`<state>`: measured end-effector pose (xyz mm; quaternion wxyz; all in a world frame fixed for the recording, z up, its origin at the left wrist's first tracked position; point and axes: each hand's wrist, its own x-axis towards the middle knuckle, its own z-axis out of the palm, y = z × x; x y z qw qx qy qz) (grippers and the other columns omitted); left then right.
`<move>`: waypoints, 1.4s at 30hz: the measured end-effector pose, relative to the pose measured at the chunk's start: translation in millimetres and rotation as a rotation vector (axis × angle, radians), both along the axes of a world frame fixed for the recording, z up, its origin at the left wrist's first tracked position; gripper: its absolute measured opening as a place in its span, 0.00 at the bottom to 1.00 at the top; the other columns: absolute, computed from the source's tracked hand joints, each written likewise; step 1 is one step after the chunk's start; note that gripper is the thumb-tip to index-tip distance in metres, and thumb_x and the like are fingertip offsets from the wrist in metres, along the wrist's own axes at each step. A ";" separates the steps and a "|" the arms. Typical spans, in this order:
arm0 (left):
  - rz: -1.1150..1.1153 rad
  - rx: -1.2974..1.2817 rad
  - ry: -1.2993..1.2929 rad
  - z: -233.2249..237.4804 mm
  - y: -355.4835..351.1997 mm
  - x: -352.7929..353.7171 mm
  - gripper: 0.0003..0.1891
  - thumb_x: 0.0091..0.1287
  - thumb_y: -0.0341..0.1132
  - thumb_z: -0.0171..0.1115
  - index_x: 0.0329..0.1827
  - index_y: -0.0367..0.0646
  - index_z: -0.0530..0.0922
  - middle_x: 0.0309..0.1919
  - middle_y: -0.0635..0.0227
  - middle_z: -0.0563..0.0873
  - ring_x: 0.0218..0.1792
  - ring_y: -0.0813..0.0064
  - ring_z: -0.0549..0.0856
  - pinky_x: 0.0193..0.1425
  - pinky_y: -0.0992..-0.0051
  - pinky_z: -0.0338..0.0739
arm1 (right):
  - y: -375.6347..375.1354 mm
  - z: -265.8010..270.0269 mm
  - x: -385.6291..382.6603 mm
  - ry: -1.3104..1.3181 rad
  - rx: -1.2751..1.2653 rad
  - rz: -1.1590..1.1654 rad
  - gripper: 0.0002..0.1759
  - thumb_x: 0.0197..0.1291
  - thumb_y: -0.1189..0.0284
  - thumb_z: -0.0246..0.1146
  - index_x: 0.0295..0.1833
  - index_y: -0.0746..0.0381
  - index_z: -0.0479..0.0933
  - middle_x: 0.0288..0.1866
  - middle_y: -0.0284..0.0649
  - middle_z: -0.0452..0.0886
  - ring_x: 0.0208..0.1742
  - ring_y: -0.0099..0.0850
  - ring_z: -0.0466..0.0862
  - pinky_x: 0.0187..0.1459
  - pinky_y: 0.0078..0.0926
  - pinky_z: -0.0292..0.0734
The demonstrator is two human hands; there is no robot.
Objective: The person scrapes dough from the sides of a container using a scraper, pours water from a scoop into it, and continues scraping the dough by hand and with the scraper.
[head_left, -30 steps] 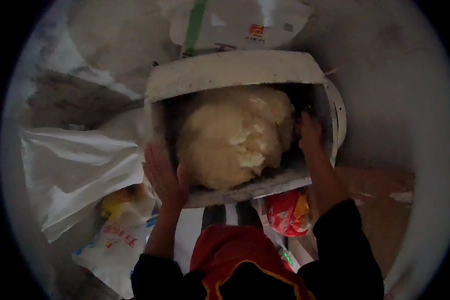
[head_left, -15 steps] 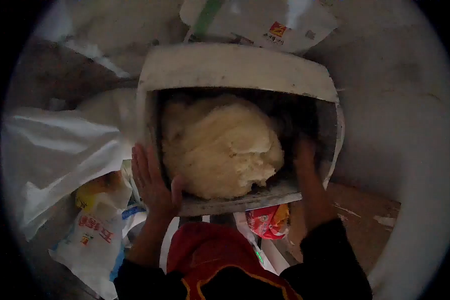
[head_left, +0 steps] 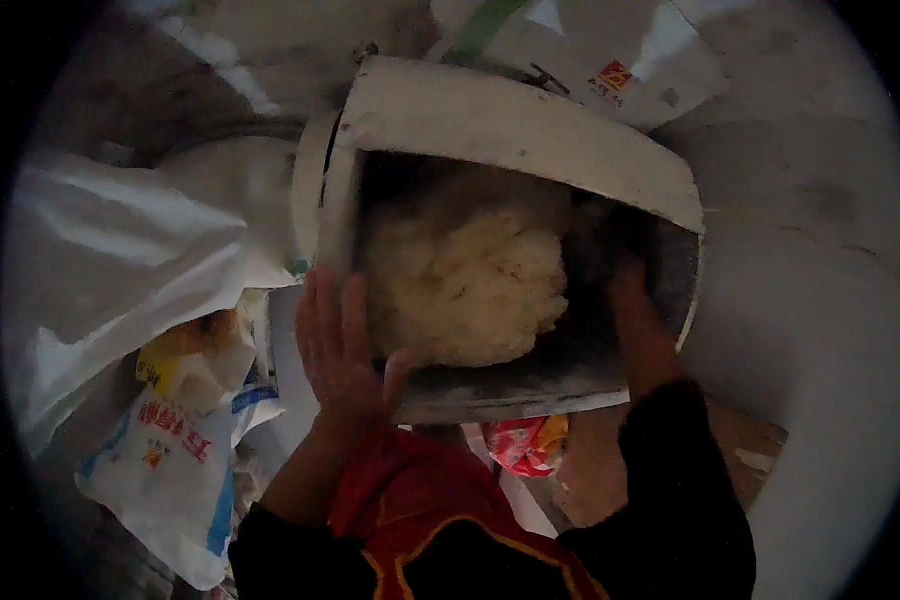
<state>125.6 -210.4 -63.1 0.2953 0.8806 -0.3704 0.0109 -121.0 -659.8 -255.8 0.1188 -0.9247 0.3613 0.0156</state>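
Note:
A big pale lump of dough lies inside the dark trough of a white, flour-dusted mixer tub. My left hand rests flat with fingers spread against the tub's near left rim, beside the dough. My right hand reaches inside the tub at its right side, fingers in shadow against the inner wall, just right of the dough. Whether it grips anything there I cannot tell.
White woven sacks lie to the left, with a printed flour bag and a yellow packet below them. Another printed sack sits behind the tub. A red packet lies under the tub's front edge.
The view has swung so the tub now looks tilted and shifted right. My left hand has slid up along the left rim. My right hand stays inside at the right.

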 end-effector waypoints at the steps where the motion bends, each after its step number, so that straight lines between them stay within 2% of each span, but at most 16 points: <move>1: 0.006 -0.007 0.005 -1.9 1.7 -0.8 0.35 0.62 0.55 0.47 0.66 0.39 0.57 0.66 0.45 0.55 0.66 0.48 0.56 0.65 0.53 0.51 | -9.1 4.0 30.1 0.048 -0.057 -0.021 0.19 0.62 0.64 0.49 0.56 0.60 0.68 0.45 0.39 0.75 0.42 0.33 0.74 0.44 0.30 0.70; 3: 0.015 -0.031 0.008 -4.3 1.8 0.8 0.35 0.62 0.55 0.47 0.66 0.38 0.58 0.65 0.45 0.56 0.66 0.48 0.56 0.65 0.53 0.50 | 13.4 43.0 71.4 -0.051 0.268 -0.396 0.13 0.61 0.65 0.51 0.47 0.59 0.71 0.35 0.37 0.73 0.33 0.29 0.72 0.35 0.27 0.68; 5: 0.017 -0.037 0.012 -4.2 3.0 -1.4 0.35 0.62 0.54 0.46 0.65 0.38 0.58 0.65 0.45 0.57 0.66 0.48 0.56 0.65 0.53 0.50 | 56.4 98.6 74.4 -0.290 0.662 -0.851 0.09 0.60 0.65 0.53 0.39 0.59 0.73 0.25 0.34 0.70 0.24 0.25 0.70 0.26 0.24 0.67; 8: -0.001 -0.099 0.028 -4.1 -1.3 -0.1 0.33 0.63 0.52 0.45 0.65 0.37 0.58 0.64 0.45 0.58 0.66 0.47 0.57 0.66 0.54 0.49 | 105.7 165.2 39.3 -0.441 0.819 -1.018 0.11 0.58 0.63 0.55 0.30 0.58 0.72 0.15 0.30 0.63 0.14 0.23 0.63 0.15 0.22 0.58; 10: -0.020 -0.252 0.103 -4.8 1.2 1.4 0.32 0.64 0.50 0.44 0.65 0.36 0.58 0.64 0.45 0.59 0.65 0.47 0.58 0.66 0.56 0.50 | 103.9 165.4 -8.3 -0.385 0.638 -0.929 0.12 0.57 0.61 0.57 0.30 0.59 0.72 0.16 0.30 0.64 0.13 0.24 0.64 0.14 0.20 0.59; 13: 0.069 -0.428 0.272 -21.5 23.5 3.0 0.30 0.66 0.48 0.43 0.64 0.34 0.59 0.62 0.45 0.61 0.64 0.49 0.60 0.66 0.60 0.52 | 98.8 189.6 -45.4 -0.325 0.784 -0.764 0.16 0.57 0.56 0.56 0.34 0.59 0.71 0.24 0.35 0.72 0.22 0.26 0.73 0.21 0.25 0.68; 16: 0.379 -0.244 0.334 -78.8 76.2 14.5 0.29 0.65 0.46 0.47 0.62 0.32 0.60 0.60 0.44 0.65 0.62 0.50 0.64 0.65 0.62 0.56 | 144.5 230.4 -12.4 -0.598 0.840 -0.930 0.15 0.58 0.60 0.57 0.36 0.62 0.73 0.23 0.33 0.72 0.16 0.23 0.70 0.16 0.21 0.65; 18: 0.576 -0.139 0.375 -123.4 106.4 15.2 0.28 0.65 0.45 0.49 0.61 0.30 0.61 0.58 0.44 0.67 0.60 0.51 0.66 0.64 0.64 0.59 | 140.6 234.9 -20.7 -0.590 0.897 -0.895 0.15 0.59 0.60 0.56 0.38 0.62 0.73 0.23 0.34 0.73 0.17 0.23 0.70 0.17 0.21 0.65; 20: 0.467 0.319 0.470 -170.4 134.5 4.6 0.30 0.60 0.45 0.57 0.56 0.29 0.65 0.54 0.42 0.70 0.57 0.49 0.70 0.60 0.61 0.63 | 142.9 236.7 -25.2 -0.588 0.871 -0.882 0.15 0.60 0.60 0.55 0.38 0.62 0.72 0.24 0.34 0.74 0.17 0.23 0.70 0.17 0.21 0.66; 22: 0.345 0.359 0.550 -225.8 147.9 -12.5 0.30 0.55 0.45 0.62 0.55 0.31 0.67 0.51 0.44 0.73 0.53 0.48 0.72 0.56 0.60 0.67 | 152.5 240.9 -22.4 -0.583 0.753 -0.883 0.14 0.61 0.61 0.55 0.38 0.62 0.72 0.23 0.35 0.74 0.17 0.23 0.70 0.18 0.21 0.66; 25: 0.155 0.263 0.650 -248.8 132.5 -16.3 0.28 0.53 0.46 0.63 0.50 0.34 0.70 0.47 0.48 0.76 0.50 0.47 0.74 0.55 0.58 0.68 | 157.1 250.6 -24.7 -0.478 0.865 -0.723 0.13 0.61 0.61 0.54 0.36 0.61 0.71 0.23 0.34 0.73 0.17 0.23 0.70 0.18 0.22 0.66; 28: 0.246 0.139 0.864 -280.3 117.9 -14.1 0.24 0.53 0.45 0.63 0.47 0.37 0.72 0.45 0.52 0.78 0.48 0.50 0.76 0.51 0.59 0.71 | 160.5 249.6 -23.5 -0.292 0.587 -0.833 0.13 0.62 0.62 0.54 0.33 0.60 0.70 0.22 0.33 0.73 0.17 0.23 0.71 0.18 0.22 0.65; 29: 0.306 0.255 0.823 -288.3 113.6 -15.4 0.22 0.53 0.44 0.62 0.45 0.38 0.72 0.43 0.53 0.79 0.46 0.52 0.78 0.49 0.59 0.73 | 156.9 244.3 -24.0 -0.310 0.641 -0.793 0.13 0.62 0.62 0.54 0.33 0.60 0.70 0.22 0.33 0.73 0.17 0.23 0.71 0.18 0.22 0.66; 31: 0.424 0.499 0.733 -275.2 99.1 -20.9 0.19 0.53 0.43 0.62 0.42 0.39 0.74 0.38 0.54 0.80 0.43 0.55 0.80 0.45 0.60 0.75 | 144.8 235.8 -26.3 -0.338 0.757 -0.718 0.13 0.62 0.62 0.53 0.32 0.59 0.70 0.22 0.33 0.73 0.17 0.23 0.71 0.19 0.22 0.66; 37: 0.385 0.600 0.617 -212.8 85.9 -16.3 0.16 0.54 0.44 0.59 0.41 0.44 0.75 0.36 0.57 0.81 0.37 0.58 0.82 0.37 0.61 0.77 | 132.4 223.3 2.9 -0.333 0.792 -0.755 0.10 0.60 0.65 0.53 0.34 0.60 0.70 0.23 0.35 0.73 0.19 0.24 0.72 0.19 0.23 0.68; 42: 0.079 0.535 0.375 -239.7 111.9 -9.5 0.16 0.54 0.44 0.58 0.39 0.43 0.77 0.35 0.55 0.80 0.36 0.57 0.82 0.37 0.61 0.76 | 129.9 209.0 4.4 -0.449 0.814 -0.834 0.09 0.59 0.67 0.51 0.33 0.62 0.70 0.23 0.36 0.73 0.19 0.24 0.72 0.19 0.24 0.68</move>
